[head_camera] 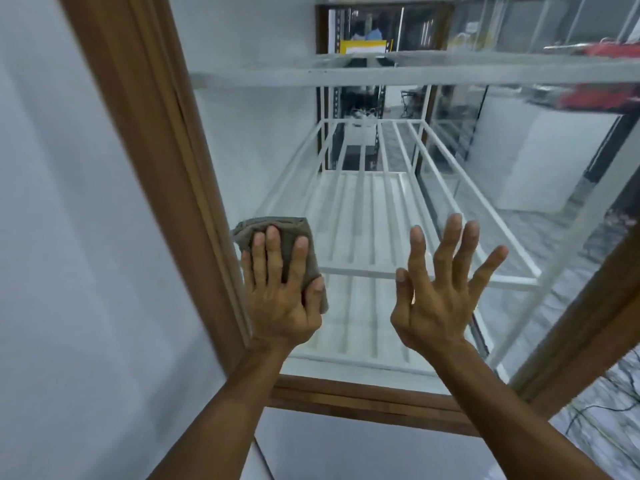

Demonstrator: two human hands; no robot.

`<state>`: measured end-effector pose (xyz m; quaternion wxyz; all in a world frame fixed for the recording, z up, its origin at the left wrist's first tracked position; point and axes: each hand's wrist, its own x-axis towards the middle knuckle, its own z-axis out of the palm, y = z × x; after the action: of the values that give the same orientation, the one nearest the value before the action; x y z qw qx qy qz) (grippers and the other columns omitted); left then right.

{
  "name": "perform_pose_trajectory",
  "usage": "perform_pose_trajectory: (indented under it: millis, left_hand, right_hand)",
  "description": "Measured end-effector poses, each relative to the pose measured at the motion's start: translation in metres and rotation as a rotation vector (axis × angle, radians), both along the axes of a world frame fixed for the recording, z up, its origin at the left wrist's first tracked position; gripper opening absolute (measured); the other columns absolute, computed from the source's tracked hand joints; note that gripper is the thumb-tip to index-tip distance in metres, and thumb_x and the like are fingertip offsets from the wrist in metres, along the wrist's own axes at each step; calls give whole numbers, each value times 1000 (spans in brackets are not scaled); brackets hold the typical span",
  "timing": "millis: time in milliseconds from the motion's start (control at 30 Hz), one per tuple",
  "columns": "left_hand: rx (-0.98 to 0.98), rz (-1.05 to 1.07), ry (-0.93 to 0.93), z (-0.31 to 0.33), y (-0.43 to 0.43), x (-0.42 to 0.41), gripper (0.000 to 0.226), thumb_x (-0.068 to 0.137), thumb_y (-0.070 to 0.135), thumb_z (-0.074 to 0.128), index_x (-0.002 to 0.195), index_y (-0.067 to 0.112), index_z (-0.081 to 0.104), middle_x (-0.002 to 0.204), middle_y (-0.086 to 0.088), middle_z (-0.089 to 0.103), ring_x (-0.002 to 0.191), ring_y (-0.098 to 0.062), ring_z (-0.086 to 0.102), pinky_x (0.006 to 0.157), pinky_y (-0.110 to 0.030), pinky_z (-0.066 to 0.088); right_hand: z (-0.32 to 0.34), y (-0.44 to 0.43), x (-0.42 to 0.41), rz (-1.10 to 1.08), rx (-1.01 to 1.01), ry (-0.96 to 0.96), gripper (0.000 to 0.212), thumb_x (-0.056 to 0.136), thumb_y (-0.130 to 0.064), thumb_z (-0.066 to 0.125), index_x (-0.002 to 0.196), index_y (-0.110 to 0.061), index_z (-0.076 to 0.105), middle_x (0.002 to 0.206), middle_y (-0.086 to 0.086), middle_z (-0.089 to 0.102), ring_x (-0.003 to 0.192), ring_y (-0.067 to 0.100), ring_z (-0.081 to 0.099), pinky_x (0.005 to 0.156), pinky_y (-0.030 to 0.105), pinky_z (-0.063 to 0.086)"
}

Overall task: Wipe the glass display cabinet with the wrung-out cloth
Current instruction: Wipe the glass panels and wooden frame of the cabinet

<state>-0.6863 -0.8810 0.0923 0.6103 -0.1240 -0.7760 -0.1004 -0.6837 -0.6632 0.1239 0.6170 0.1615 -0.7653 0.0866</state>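
Observation:
The glass display cabinet [363,220] fills the view, with a brown wooden frame [156,140] around its front pane. My left hand [282,289] presses a folded grey cloth [277,233] flat against the glass near the left frame post, fingers straight over the cloth and thumb along its right edge. My right hand [446,282] is beside it to the right, fingers spread and straight, palm toward the glass. I cannot tell whether the palm touches the pane.
White metal rack shelves [398,202] stand inside the cabinet. A white wall [52,202] runs along the left. The lower frame rail [363,396] crosses below my wrists. Red items [602,50] lie on an upper shelf at right; cables [595,410] trail on the floor at right.

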Motion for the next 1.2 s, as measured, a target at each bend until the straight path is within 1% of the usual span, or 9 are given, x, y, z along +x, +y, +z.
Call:
perform_pose_trajectory:
  millis: [133,200,333,467,600,700,867,1033,1200]
  left_hand:
    - [389,19,-22,-22,29,3,65,107,36,35,161,3,18,167,-28,12,158,-41,7,128,-57,10]
    - [460,18,-18,-31,48,4,64,109,37,29,160,0,18,165,-33,14,157,-46,8,127,-60,10]
    - [142,-29,18,-30,55,-1,62,109,40,28,161,8,17,168,-23,11,159,-38,2,128,-60,6]
    - [-110,-76,98,-15,35,-6,58,108,36,32,161,12,23,170,-18,12,160,-33,8,129,-54,8]
    - [55,26,107,-32,-14,-5,66,105,38,36,164,15,19,173,-15,9,161,-30,4,130,-47,5]
    - [187,60,125,-27,17,-8,67,106,37,31,166,13,15,173,-17,6,161,-31,0,130,-49,1]
    - [-187,-26,144,-48,24,-8,65,107,42,31,166,18,16,174,-9,2,161,-23,-4,131,-47,0]
    - [51,-10,149,-26,37,-12,69,104,47,26,167,27,5,174,-5,-6,160,-17,-14,129,-39,-11]
    - [-291,-6,165,-69,78,-10,68,106,46,29,167,24,6,174,-4,-6,161,-19,-11,131,-46,-1]
  right_hand:
    - [-7,7,-4,51,37,50,62,104,-25,46,160,-15,22,170,10,2,158,30,0,123,64,-3]
    - [-10,12,-3,59,63,55,58,104,-25,46,158,-13,27,166,17,12,157,32,3,124,64,-1]
    - [-13,0,-2,78,-2,39,57,103,-21,46,157,-6,34,163,28,23,155,43,16,122,68,-1]
    - [-24,-51,-3,105,69,74,58,106,-26,22,157,-1,32,166,23,22,156,39,16,122,70,0]
    - [-32,-51,-12,24,111,118,62,107,-31,31,161,-2,21,170,19,13,158,36,9,123,69,1]
    - [-34,-52,-16,-14,125,143,63,108,-34,27,162,-5,18,171,18,9,159,34,5,124,67,2]
    - [-42,-13,-15,24,174,206,57,105,-34,30,161,-19,32,170,11,19,159,28,10,127,59,7]
    - [-57,22,-20,-83,209,216,59,107,-48,19,163,-27,24,172,7,10,160,25,3,127,58,4]
    - [-59,35,-13,-32,92,192,60,105,-43,21,162,-25,27,172,10,11,160,24,2,128,54,-1]
